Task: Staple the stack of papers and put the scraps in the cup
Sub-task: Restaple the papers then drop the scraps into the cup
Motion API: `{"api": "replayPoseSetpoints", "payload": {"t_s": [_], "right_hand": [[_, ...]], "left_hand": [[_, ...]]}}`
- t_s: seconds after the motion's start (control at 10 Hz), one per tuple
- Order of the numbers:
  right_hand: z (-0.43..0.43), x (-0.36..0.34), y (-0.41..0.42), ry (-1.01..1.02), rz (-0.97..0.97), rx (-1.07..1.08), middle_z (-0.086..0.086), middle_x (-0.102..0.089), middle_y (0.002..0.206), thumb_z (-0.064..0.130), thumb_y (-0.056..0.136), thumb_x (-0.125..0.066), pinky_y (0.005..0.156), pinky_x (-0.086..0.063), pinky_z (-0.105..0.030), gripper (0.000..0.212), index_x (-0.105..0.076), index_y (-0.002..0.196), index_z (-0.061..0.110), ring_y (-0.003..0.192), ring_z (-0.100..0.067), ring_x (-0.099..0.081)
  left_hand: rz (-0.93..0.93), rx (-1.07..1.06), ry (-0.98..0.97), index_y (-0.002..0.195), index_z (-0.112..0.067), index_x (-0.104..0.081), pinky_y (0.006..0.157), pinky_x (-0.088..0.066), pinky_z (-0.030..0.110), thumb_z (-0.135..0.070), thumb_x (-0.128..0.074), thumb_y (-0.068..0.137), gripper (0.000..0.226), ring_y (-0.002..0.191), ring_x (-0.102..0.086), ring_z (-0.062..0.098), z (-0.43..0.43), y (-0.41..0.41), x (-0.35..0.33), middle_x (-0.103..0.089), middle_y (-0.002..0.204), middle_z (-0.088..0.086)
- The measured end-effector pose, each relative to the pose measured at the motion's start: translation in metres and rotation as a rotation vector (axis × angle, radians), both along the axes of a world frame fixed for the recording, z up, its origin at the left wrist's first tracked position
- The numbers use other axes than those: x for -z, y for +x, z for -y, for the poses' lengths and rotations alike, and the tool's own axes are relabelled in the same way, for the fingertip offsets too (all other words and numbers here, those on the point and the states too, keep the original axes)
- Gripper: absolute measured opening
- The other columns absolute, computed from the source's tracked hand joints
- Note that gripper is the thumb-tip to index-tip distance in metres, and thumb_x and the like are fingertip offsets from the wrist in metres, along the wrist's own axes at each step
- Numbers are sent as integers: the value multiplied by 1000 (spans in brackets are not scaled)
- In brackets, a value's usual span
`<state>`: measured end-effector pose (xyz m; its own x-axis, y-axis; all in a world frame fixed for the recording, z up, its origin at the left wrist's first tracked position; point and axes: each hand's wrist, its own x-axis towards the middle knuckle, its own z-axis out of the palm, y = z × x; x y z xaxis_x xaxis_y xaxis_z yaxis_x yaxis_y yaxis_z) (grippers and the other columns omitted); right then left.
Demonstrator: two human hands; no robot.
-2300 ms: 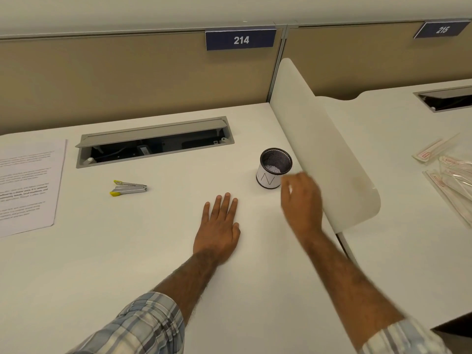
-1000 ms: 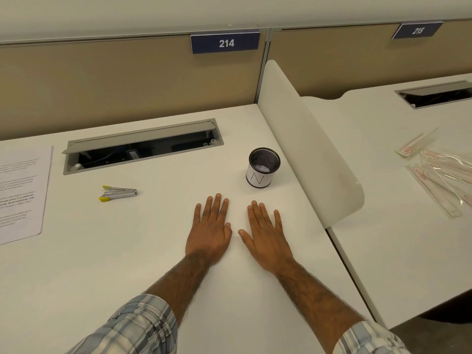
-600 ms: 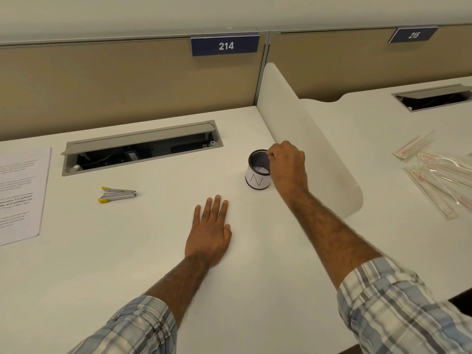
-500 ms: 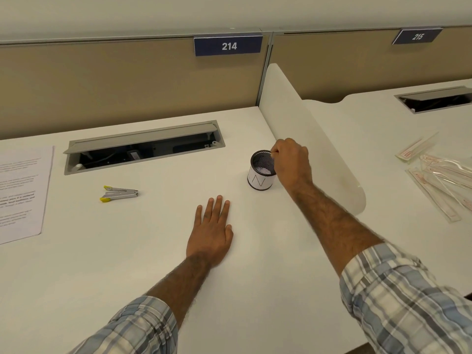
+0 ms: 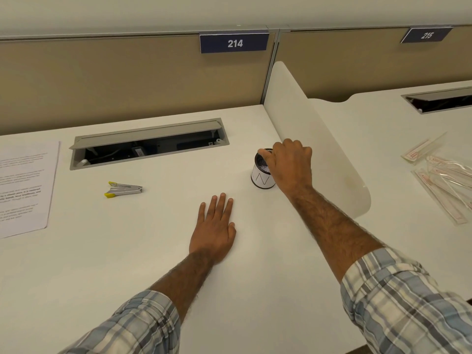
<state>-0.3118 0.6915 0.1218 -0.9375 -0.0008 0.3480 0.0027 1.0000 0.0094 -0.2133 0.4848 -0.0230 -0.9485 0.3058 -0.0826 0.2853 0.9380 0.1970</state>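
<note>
The small cup (image 5: 260, 179), white with a dark mesh rim and an "N" on its label, stands at the right of the white desk (image 5: 127, 251). My right hand (image 5: 291, 167) lies over its right half, fingers curled down onto the rim; what is under the fingers is hidden. My left hand (image 5: 214, 231) rests flat on the desk, just in front and to the left of the cup. A silver stapler (image 5: 122, 189) with yellow tips lies further left. The printed papers (image 5: 23, 187) lie at the desk's left edge.
An open grey cable tray (image 5: 148, 144) is sunk into the desk behind the stapler. A white curved divider (image 5: 319, 139) stands right behind the cup. Clear packets (image 5: 444, 175) lie on the neighbouring desk to the right.
My right hand left its flat place beside the left one, reached the cup, and has now settled lower over its rim. The left hand, stapler and papers stay put.
</note>
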Motion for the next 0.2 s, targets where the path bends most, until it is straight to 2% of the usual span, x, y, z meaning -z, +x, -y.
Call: {"api": "replayPoseSetpoints", "payload": {"t_s": [0.1, 0.2], "right_hand": [[2, -1, 16, -128, 30, -185, -7, -64, 93, 46, 99, -54, 78, -43, -42, 37, -66, 97, 11, 88, -29, -59], [6, 5, 36, -158, 23, -323, -8, -66, 98, 39, 98, -58, 79, -45, -41, 32, -66, 100, 9, 92, -30, -61]], "left_hand": [[33, 5, 8, 166, -22, 9, 130, 10, 46, -46, 1, 99, 71, 161, 15, 22, 0, 2, -4, 16, 174, 0], [37, 4, 16, 166, -23, 9, 130, 11, 45, -46, 0, 100, 71, 161, 15, 22, 0, 2, -5, 17, 174, 0]]}}
